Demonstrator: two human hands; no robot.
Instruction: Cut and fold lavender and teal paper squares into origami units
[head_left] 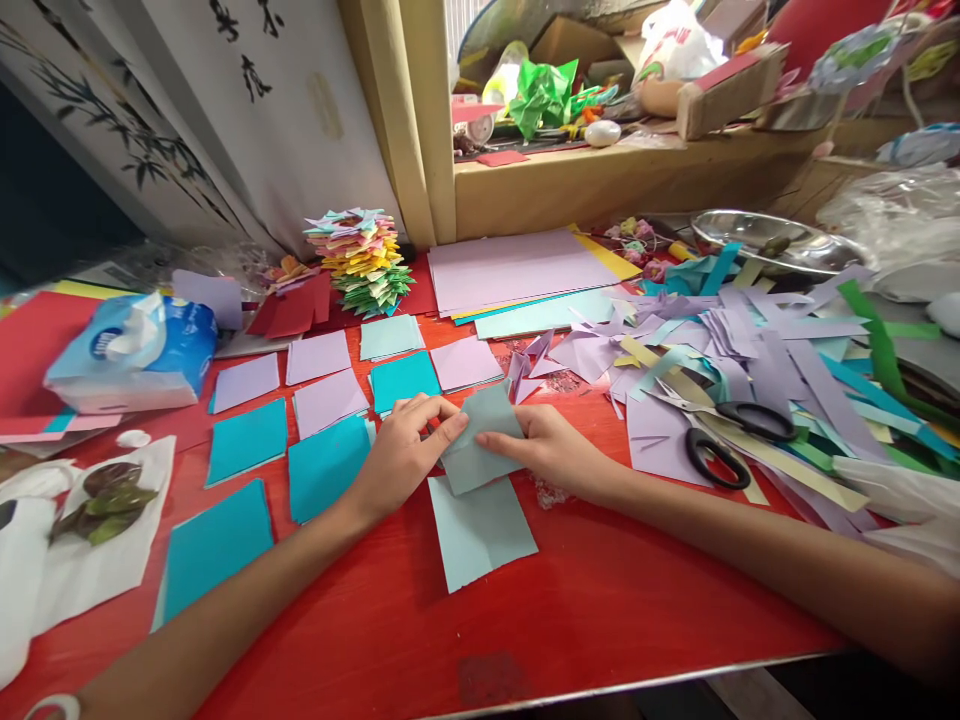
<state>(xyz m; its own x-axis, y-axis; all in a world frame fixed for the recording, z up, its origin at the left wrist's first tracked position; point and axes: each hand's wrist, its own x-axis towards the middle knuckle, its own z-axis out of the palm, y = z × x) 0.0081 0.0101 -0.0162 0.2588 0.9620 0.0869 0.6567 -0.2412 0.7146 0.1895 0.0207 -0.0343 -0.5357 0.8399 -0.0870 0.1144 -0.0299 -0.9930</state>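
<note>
Between my two hands a pale green paper square (484, 455) is held up over the table, with a crease across its middle. My left hand (420, 435) pinches its left edge, thumb on top. On the right edge my right hand (541, 445) is closed, its thumb lying on the paper and its fingers behind. Just below, another pale green sheet (487, 535) lies flat on the red table (645, 600), partly covered by the held one. Stacks of teal squares (247, 440) and lilac squares (466, 362) lie left of and beyond my hands.
Black-handled scissors (716, 455) rest among paper strips (780, 350) at the right. A tissue pack (135, 350) is at the left, a folded-paper tower (367, 262) and large lilac sheets (517, 270) at the back. A metal bowl (780, 243) stands back right.
</note>
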